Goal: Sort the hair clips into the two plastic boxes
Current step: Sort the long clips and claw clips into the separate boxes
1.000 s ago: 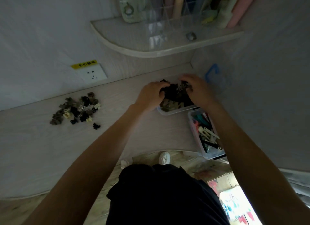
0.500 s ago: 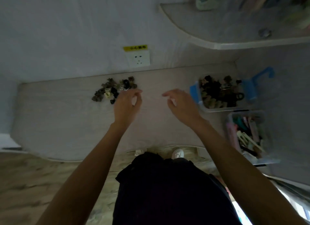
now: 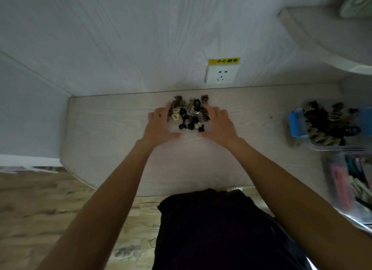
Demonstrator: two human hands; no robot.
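Two bare hands cup a pile of small dark hair clips (image 3: 189,114) on the pale desk (image 3: 112,128) below a wall socket (image 3: 221,74). The left hand (image 3: 159,124) and right hand (image 3: 219,124) flank the pile, each grip wide, fingers relaxed against its edges. Two plastic boxes (image 3: 298,128) sit well apart, far right.

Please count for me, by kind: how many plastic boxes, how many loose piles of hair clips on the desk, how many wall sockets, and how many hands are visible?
Plastic boxes: 2, far box and near box
Loose piles of hair clips: 1
Wall sockets: 1
Hands: 2, left hand and right hand
Total: 6
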